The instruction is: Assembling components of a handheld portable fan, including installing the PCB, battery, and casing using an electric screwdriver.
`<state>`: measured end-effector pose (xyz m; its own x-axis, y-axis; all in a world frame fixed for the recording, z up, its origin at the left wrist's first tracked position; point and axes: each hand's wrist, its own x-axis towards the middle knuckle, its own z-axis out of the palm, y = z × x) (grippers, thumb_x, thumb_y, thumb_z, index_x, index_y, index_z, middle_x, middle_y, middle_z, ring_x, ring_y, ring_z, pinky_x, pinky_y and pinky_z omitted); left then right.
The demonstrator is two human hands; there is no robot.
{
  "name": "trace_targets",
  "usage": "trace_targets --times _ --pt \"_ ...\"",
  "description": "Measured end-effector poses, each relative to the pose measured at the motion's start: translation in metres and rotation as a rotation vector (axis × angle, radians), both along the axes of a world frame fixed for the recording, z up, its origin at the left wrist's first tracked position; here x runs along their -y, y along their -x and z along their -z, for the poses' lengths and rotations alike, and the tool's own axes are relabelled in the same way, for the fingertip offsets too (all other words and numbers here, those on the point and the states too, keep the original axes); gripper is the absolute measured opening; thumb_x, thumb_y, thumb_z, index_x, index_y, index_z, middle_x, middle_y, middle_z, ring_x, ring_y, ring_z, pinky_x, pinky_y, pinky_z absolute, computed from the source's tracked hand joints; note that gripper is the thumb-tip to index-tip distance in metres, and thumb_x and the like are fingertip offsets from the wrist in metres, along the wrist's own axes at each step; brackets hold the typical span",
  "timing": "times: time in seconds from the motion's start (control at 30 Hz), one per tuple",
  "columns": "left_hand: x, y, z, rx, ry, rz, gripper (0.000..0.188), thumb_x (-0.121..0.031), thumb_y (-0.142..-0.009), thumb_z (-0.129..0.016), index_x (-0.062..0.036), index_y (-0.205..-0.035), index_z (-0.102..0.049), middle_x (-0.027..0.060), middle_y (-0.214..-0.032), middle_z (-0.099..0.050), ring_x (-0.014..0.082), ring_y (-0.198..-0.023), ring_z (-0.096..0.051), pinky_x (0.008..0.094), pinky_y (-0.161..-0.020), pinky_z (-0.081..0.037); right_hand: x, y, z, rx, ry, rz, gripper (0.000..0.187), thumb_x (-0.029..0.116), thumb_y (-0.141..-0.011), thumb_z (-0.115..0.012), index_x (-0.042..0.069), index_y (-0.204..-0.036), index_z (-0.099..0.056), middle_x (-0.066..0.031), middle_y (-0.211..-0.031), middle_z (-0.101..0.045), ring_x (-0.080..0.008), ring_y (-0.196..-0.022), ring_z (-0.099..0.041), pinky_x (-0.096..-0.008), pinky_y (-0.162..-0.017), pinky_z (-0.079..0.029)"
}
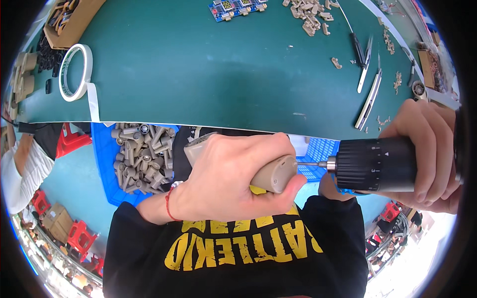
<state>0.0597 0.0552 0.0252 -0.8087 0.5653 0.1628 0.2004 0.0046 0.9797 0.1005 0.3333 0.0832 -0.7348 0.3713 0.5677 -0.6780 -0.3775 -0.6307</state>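
My left hand [223, 174] is wrapped round a taupe plastic housing [279, 175], whose rounded end with small screw holes faces right. Another part of it shows behind my knuckles, and the middle is hidden by my fingers. In my right hand [432, 149] is a black electric screwdriver [375, 165] with a numbered collar, held level and pointing left. Its thin bit reaches the edge of the housing's end; whether a screw sits at the tip I cannot tell.
A blue bin [103, 164] of taupe housings stands left below the green table [198, 74]. On the table lie a tape roll [64, 74], blue circuit boards with displays [238, 7], small taupe parts [310, 15], tweezers [368, 99] and a black-handled tool [357, 48]. Someone's arm [22, 154] shows at left.
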Motion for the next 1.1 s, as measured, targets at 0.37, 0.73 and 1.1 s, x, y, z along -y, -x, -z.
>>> trace_targets --times 0.37,0.73,1.1 --pt "-0.002 -0.002 -0.008 0.044 0.006 0.034 0.020 -0.014 -0.075 -0.076 -0.0031 -0.081 -0.061 0.0051 -0.062 -0.057 0.0185 -0.049 -0.055 0.0273 -0.047 -0.043 -0.008 0.015 0.017 -0.131 -0.118 -0.021 0.017 0.029 -0.092 -0.065 0.017 -0.098 -0.055 0.0058 -0.076 -0.061 -0.0022 -0.071 -0.061 -0.0175 -0.077 -0.051" --pt "-0.006 -0.003 0.000 0.085 0.089 0.053 0.017 -0.011 -0.074 -0.076 -0.0041 -0.080 -0.061 0.0059 -0.062 -0.057 0.0194 -0.049 -0.056 0.0273 -0.048 -0.044 -0.022 0.028 0.005 -0.177 0.201 -1.060 0.017 0.031 -0.094 -0.061 0.016 -0.100 -0.056 0.0036 -0.086 -0.066 -0.0054 -0.080 -0.064 -0.0213 -0.080 -0.053" --pt "-0.016 -0.001 0.002 -0.026 0.010 0.031 0.017 -0.011 -0.073 -0.076 -0.0048 -0.078 -0.061 0.0060 -0.062 -0.058 0.0199 -0.049 -0.054 0.0276 -0.047 -0.044 -0.008 0.034 -0.019 0.131 0.237 -0.736 0.012 0.016 -0.088 -0.067 0.007 -0.087 -0.059 -0.0040 -0.075 -0.069 -0.0129 -0.063 -0.067 -0.0259 -0.067 -0.060"
